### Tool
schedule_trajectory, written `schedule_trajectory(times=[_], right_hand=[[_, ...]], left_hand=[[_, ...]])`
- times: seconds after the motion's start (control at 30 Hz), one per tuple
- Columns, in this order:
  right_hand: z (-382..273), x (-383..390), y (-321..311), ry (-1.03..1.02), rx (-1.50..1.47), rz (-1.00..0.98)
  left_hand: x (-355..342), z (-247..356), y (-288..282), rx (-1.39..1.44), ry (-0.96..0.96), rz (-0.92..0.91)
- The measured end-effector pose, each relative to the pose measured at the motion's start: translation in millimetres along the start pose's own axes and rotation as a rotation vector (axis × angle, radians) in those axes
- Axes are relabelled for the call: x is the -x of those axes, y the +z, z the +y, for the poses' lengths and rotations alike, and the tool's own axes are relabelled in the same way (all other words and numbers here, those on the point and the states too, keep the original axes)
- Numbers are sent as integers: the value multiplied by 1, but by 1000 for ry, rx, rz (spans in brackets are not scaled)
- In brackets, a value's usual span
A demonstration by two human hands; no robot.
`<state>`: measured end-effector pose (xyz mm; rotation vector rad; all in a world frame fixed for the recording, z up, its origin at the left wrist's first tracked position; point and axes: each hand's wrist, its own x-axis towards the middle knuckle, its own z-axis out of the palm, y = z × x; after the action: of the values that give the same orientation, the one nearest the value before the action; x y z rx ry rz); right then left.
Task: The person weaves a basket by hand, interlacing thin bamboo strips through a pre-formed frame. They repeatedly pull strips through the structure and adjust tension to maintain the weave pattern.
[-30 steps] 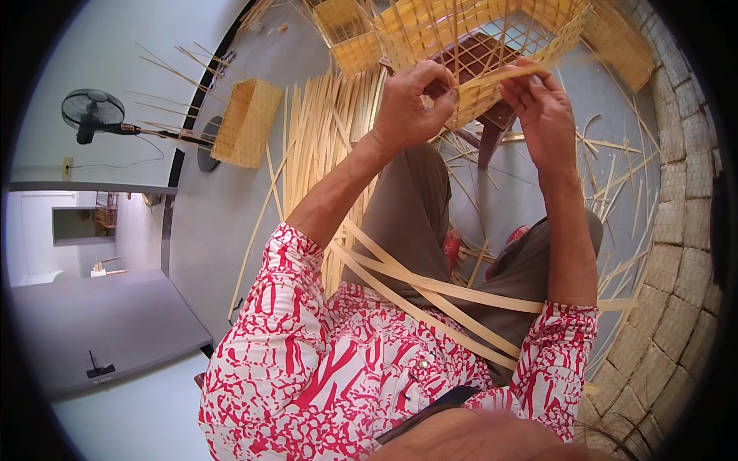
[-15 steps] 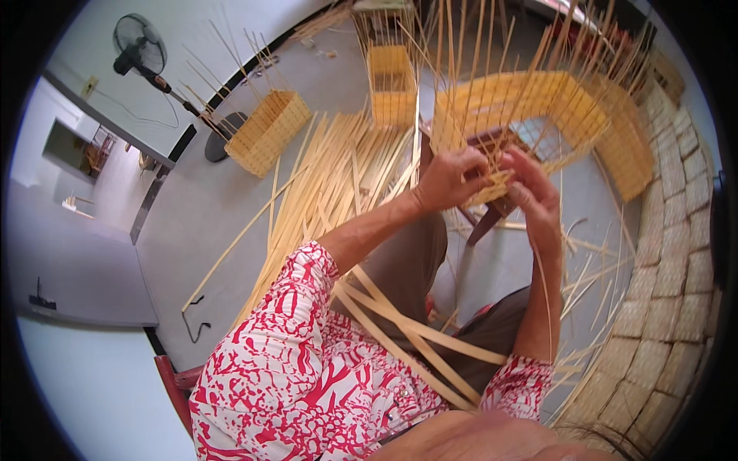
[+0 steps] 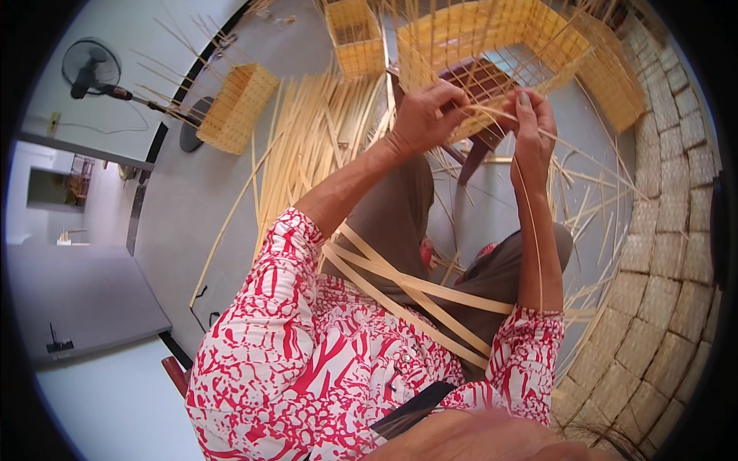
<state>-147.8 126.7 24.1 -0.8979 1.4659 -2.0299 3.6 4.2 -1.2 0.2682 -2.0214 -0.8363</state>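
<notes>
In front of me a large yellow woven basket rests on a dark wooden stool, its long upright stakes sticking up. My left hand is closed at the near edge of the weave, thumb and fingers pinching a thin bamboo strip. A short way to the right, my right hand pinches the same strip, thumb pointing up. From there a thin length hangs down along my right forearm. The exact fingertip contact is partly hidden by the strips. Several flat bamboo strips lie across my lap.
A heap of long bamboo strips covers the floor to the left. Two smaller woven baskets stand beyond it. A standing fan is at far left. Stacked woven pieces line the right side; loose strips lie nearby.
The view has tilted and shifted, so the basket sits higher in the picture. My right hand has turned thumb-up, and a strip now stretches between my hands.
</notes>
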Motion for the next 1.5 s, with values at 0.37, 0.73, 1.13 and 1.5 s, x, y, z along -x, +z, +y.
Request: schedule_trajectory(times=[0.37, 0.73, 1.13, 1.5], right_hand=[[4, -12, -4, -180, 25, -27], [-12, -10, -18, 204, -337, 200], [-24, 0, -51, -170, -296, 103], [22, -11, -53, 338, -228, 32]], left_hand=[[2, 7, -5, -42, 54, -13], [-4, 10, -9, -29, -37, -73], [-17, 0, -32, -248, 15, -279], [-53, -27, -114, -163, -199, -676]])
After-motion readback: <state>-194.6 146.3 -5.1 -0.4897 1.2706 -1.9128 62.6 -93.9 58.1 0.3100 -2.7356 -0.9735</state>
